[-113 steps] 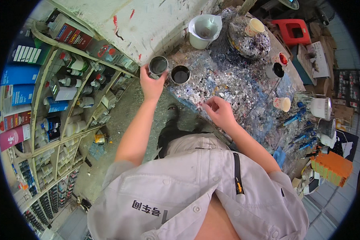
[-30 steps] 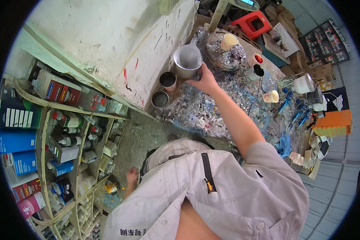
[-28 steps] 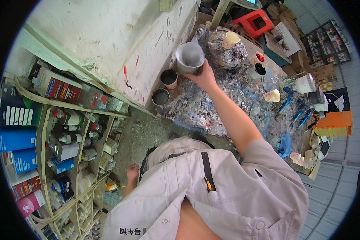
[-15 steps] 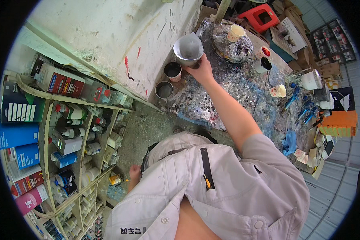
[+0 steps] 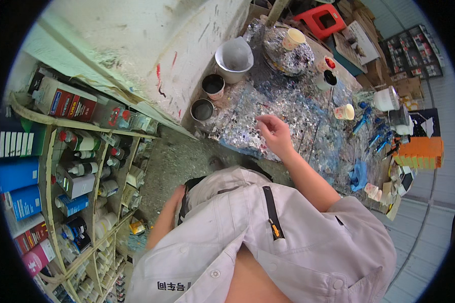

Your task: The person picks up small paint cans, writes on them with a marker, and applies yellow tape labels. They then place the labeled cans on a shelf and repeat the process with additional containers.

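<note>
My right hand [image 5: 275,135] hovers over the paint-crusted bench top [image 5: 247,123], nothing in it, its fingers loosely bent and the thumb apart. Beyond it, against the wall, stands a pale cup with a translucent liner [image 5: 234,58]. A paper cup of dark paint [image 5: 214,87] and a small metal cup [image 5: 202,109] stand just nearer along the same edge. Down by my left hip is my left hand [image 5: 174,203], touching or close to my trousers; its fingers are too hidden to read.
On a paint-covered round stand [image 5: 288,54] sits a paper cup [image 5: 293,38]. Further right are a dark-paint cup [image 5: 326,80], a tilted paper cup [image 5: 344,112], blue-handled tools [image 5: 361,121] and a blue cloth [image 5: 358,175]. A shelf rack [image 5: 55,202] of bottles and boxes fills my left.
My right hand has let go of the pale lined cup and drawn back toward me over the bench. My left hand has risen slightly beside my hip.
</note>
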Motion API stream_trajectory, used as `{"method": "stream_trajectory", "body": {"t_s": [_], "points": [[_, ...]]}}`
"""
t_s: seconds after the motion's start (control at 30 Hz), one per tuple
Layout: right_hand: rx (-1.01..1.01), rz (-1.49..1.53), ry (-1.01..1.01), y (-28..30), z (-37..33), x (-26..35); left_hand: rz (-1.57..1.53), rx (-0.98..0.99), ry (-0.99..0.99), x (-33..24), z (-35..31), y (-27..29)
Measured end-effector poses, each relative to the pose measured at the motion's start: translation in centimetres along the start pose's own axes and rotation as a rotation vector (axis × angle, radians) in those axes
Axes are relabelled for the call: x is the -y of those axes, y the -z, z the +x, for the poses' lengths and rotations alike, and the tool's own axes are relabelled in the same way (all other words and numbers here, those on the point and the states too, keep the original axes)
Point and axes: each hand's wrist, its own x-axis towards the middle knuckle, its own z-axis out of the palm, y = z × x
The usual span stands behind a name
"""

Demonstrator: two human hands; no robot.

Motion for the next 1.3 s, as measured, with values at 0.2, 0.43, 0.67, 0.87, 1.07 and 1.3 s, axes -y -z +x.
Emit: {"method": "stream_trajectory", "body": {"t_s": [0.2, 0.43, 0.67, 0.87, 1.07, 1.3], "points": [[0.090, -0.171, 0.061, 0.5, -4.0, 3.1, 0.151, 0.064, -0.002, -2.7, 4.4, -2.7], [0.179, -0.227, 0.043, 0.0, -8.0, 4.3, 0.277, 0.128, 0.021, -3.6, 6.9, -4.2], [0.270, -0.199, -0.004, -1.5, -8.5, 5.1, 0.334, 0.140, 0.032, -3.2, 7.7, -3.4], [0.336, -0.151, -0.004, -2.6, -7.4, 5.8, 0.324, 0.097, 0.032, 0.0, 8.5, -3.2], [0.445, -0.174, 0.083, -3.2, -6.6, 5.9, 0.325, 0.035, 0.069, 4.4, 8.8, -3.6], [0.465, -0.152, 0.161, -2.6, -6.0, 5.7, 0.371, -0.020, 0.098, 4.5, 9.1, -4.3]]}}
